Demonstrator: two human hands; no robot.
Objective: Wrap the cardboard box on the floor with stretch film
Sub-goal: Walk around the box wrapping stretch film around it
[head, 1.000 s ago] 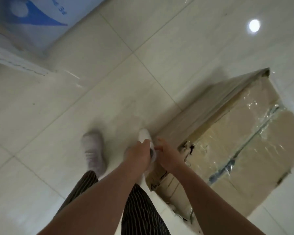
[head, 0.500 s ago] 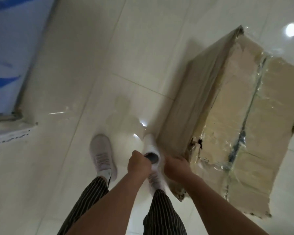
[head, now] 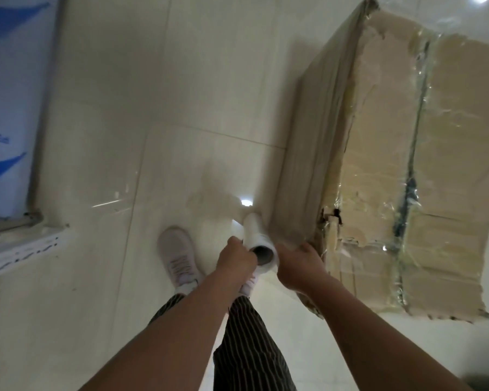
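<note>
Gripping with curled fingers, left hand (head: 236, 259) holds the top end of film roll (head: 255, 235), its long axis upright, tilted away. Right hand (head: 298, 266) touches the roll's other side, nearer the box; whether its fingers clasp, cannot tell. Stretch film (head: 316, 136) lies along the side of cardboard box (head: 449, 165), just right of both hands; box's right edge cut off

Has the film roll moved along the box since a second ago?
No, barely. The film roll still sits just left of the cardboard box's torn near corner, between the left hand and right hand; the view itself swung.
</note>
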